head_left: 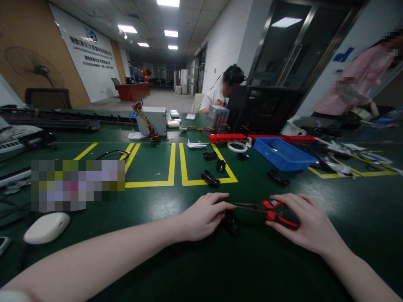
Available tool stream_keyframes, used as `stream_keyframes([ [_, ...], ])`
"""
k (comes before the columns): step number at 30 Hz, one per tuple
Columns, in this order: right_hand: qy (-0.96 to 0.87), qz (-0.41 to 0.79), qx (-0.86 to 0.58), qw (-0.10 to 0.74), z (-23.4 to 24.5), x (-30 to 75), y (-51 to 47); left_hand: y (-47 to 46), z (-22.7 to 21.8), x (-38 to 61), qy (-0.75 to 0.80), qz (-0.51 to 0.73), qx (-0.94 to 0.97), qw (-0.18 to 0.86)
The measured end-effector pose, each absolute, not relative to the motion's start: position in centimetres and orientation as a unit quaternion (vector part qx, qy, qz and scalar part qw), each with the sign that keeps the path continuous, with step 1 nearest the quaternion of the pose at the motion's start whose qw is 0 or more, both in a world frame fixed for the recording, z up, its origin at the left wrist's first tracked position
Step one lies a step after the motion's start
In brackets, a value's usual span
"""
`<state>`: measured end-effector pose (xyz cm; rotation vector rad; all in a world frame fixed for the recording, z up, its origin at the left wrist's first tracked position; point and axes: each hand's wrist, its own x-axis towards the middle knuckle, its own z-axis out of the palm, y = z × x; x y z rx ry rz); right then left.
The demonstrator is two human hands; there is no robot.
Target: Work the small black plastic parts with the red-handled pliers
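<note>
Fingers of the left hand (203, 218) bend over a small black clip-like part (232, 224) on the green tabletop (267, 264); whether they pinch it, I cannot tell. It looks light, stiff, probably best held by its sides. Rigid-looking needle-nose pliers (262, 207) follow, red-and-black handles grasped by the right hand (310, 222).

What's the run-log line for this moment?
left hand: at small black part; right hand: holding red-and-black-handled metal needle-nose pliers; pliers: jaws pointing toward left hand
</note>
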<state>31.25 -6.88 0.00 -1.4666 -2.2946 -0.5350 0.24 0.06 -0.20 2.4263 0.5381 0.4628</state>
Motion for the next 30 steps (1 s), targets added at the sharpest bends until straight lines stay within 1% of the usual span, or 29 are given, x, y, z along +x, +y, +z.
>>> stream_keyframes([
  [4,-0.812,-0.189,-0.521,0.183,-0.1,31.3,-6.8,0.2,-0.5,0.2,0.227,0.221,0.889,0.33],
  [7,-0.814,-0.197,-0.516,0.18,0.0,31.3,-6.8,0.1,-0.2,0.2,0.242,0.239,0.88,0.331],
  [10,-0.814,-0.208,-0.515,0.167,0.2,31.2,-6.7,-0.2,0.2,0.2,0.241,0.209,0.895,0.31],
  [14,-0.814,-0.217,-0.514,0.161,0.4,31.0,-6.7,-0.4,0.3,0.3,0.227,0.163,0.926,0.256],
  [30,-0.841,-0.21,-0.476,0.152,0.7,30.3,-7.0,-0.6,0.0,0.4,0.208,0.147,0.949,0.186],
])
